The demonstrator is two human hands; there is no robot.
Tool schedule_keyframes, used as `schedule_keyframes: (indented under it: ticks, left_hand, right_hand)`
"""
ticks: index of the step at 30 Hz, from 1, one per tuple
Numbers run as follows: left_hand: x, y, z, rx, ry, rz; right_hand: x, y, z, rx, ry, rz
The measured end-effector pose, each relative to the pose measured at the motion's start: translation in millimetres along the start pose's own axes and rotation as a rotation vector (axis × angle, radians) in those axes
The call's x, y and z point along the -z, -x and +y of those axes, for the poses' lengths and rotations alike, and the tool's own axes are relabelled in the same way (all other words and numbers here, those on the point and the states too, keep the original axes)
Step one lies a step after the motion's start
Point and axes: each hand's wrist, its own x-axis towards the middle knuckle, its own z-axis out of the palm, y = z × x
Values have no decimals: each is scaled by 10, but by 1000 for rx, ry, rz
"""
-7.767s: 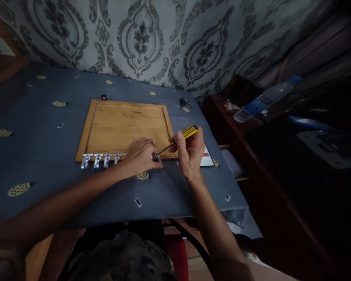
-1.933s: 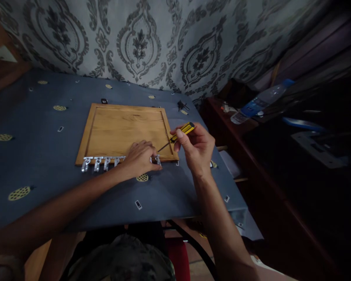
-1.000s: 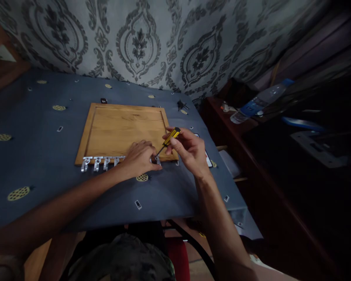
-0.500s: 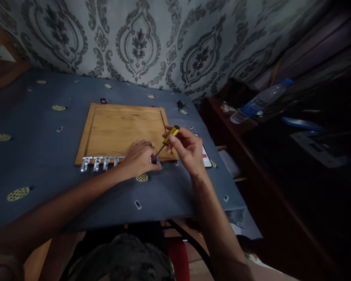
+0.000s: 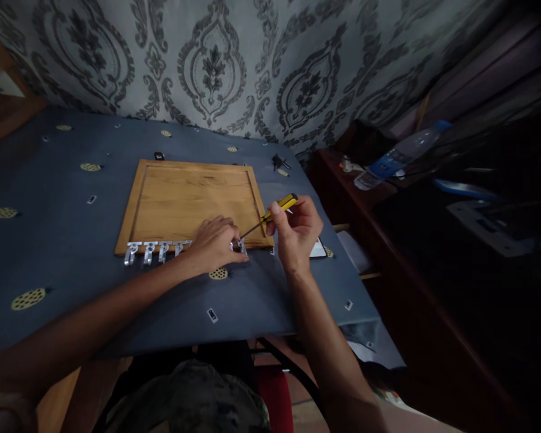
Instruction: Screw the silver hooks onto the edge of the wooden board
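Silvery metal hooks [image 5: 148, 254] line the near edge of a honey-brown wooden board with a raised frame [image 5: 193, 198], their curved ends hanging out past the wood. I have my right hand [image 5: 297, 234] closed on a slim screwdriver with a faceted yellow-and-black handle [image 5: 279, 209], thumb on one side and fingers curled round the other. I hold it slanting, so its thin dark metal shaft runs down to the hook nearest the board's right corner; whether the tip sits in a screw is too small for me to tell. My left hand [image 5: 214, 243] lies bent over the row, covering its middle part. Its thumb and index finger stand apart in a C beside that same hook, thumb low and index above; I cannot tell whether they pinch it.

Plain wood grain with darker streaks shows across the sunken middle of the board, and a shadowed groove follows inside the frame. Each hook I can see to the left is a narrow, shiny bent strip on a flat mount. Under everything spreads a smooth blue-grey tablecloth [image 5: 256, 307] printed with yellow, black-dotted pineapples. Past my right wrist, a flat, dark-edged device with a bright screen [image 5: 318, 248] is partly hidden.
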Motion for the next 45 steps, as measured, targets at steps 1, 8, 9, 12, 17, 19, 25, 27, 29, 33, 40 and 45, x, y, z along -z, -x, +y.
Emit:
schedule_keyframes:
  ticks: [1,8,9,12,17,19,25,27,29,33,40,45]
  left_hand:
    - [-1,1,-1,-4,0,0]
    - [-8,-1,-5,4,-16,12]
    - [-6,-1,-4,5,-11,8]
    - [-1,-1,1,8,-3,11]
    - [9,-2,17,11,-18,-3]
    - [8,-3,19,13,-15,-5]
    - [-27,-7,-18,-12,-10,18]
    - [-42,-9,-33,-18,-15,26]
    - [-52,-11,-42,-24,-22,29]
    - [-57,-12,-45,-32,-35,39]
    - [-84,-16,-68,-49,-25,64]
    - [-106,-17,-79,-53,-11,80]
  right_hand:
    - [3,7,19,-1,-2,-3]
    - [14,15,86,-30,1,-38]
    - [15,12,93,-34,3,-42]
    - [16,9,108,-35,6,-45]
    - [18,11,87,-42,19,-81]
    - [25,9,66,-45,15,-108]
    - [48,-3,25,-32,53,-149]
    - [48,-3,25,-32,57,-148]
    - [49,-5,28,-38,55,-153]
    - [83,-21,20,-61,30,-199]
    - [179,-46,-33,-119,15,-351]
    - [112,-14,-23,-163,4,-312]
